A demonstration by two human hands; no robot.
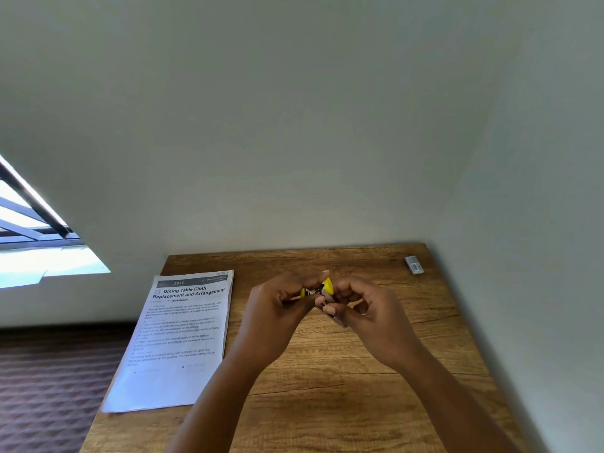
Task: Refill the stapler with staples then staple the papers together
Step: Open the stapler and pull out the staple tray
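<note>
A small yellow stapler [327, 286] with metal parts is held above the middle of the wooden table [327, 387]. My left hand [277, 308] grips its left side with fingers curled over the top. My right hand [369, 308] pinches its right end from below, and most of the stapler is hidden between the fingers. A stack of printed papers [176, 341] lies flat on the table's left side, its top sheet headed "Dining Table Cloth Replacement and Arrangement". A small grey staple box [414, 264] sits at the table's far right corner.
The table stands in a corner, with a pale wall behind it and along its right edge. A window [36, 243] is at the far left. Dark patterned carpet [49, 387] lies beyond the table's left edge.
</note>
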